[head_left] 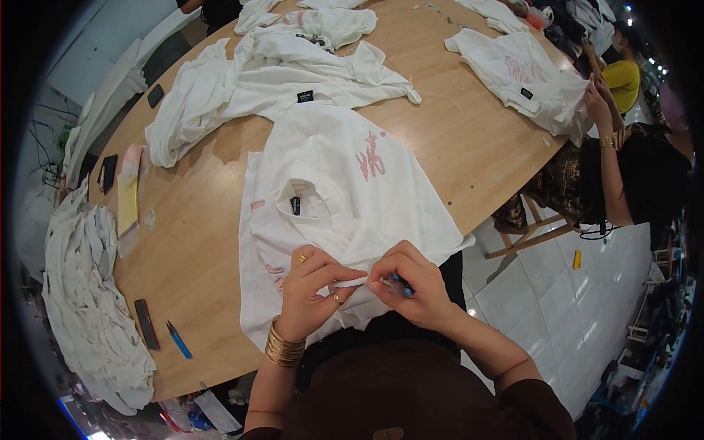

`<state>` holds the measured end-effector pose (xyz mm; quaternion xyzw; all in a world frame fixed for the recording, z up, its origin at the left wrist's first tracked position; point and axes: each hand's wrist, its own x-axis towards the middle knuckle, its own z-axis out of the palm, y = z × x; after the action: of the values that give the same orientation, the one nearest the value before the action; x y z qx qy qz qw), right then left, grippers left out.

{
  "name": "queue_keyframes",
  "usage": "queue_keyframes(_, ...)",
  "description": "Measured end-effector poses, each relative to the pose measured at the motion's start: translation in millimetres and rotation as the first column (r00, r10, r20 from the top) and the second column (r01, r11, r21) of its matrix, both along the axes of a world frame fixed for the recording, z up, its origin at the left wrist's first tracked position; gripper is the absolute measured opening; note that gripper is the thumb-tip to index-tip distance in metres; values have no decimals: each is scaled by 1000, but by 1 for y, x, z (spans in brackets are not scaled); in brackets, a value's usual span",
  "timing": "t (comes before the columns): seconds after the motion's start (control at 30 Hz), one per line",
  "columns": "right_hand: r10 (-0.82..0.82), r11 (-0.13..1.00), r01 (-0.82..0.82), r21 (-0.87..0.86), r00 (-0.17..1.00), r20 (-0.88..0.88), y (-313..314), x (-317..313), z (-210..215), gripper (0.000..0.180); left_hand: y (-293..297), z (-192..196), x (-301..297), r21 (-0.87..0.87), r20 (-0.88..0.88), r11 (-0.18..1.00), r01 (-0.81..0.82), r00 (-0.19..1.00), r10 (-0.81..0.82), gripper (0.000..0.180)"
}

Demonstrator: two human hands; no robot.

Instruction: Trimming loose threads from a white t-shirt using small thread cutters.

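Note:
A white shirt (407, 194) with pink lettering and a black neck label lies in front of me, its near part hanging over the table edge toward my lap. My left hand (309, 293), wearing rings and gold bangles, pinches a folded edge of this shirt. Close beside it, my right hand (412, 287) is closed on the same edge with thumb and fingertips. A small blue tool (402, 284) is tucked in the right palm; the fingers hide most of it, so its kind is unclear.
More white shirts (257, 81) lie heaped beyond, with a tall pile (92, 293) at the left. Blue tweezers-like snips (178, 339), a dark red-edged bar (146, 323) and a phone (155, 95) rest on the round wooden table (198, 293). Across at right, a seated person handles another white shirt (524, 81).

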<state>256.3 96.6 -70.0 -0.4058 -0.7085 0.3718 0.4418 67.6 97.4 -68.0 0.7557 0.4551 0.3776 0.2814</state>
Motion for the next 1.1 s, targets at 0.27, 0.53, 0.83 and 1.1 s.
queue_keyframes(0.27,41,996,-45,73,997,59,-2,-1,6,24,1,1,0,-2,1,1000,14,1000,-14,28)
queue_keyframes(0.53,23,993,-35,-112,994,-107,4,3,-2,13,0,1,0,-53,-4,999,14,1000,-14,27)
queue_keyframes(0.83,41,998,-40,-55,999,22,2,2,5,17,1,0,0,-34,22,999,28,999,-27,27)
queue_keyframes(1.1,101,991,-82,-106,977,186,2,3,5,24,3,3,2,53,-65,998,23,998,-19,29)
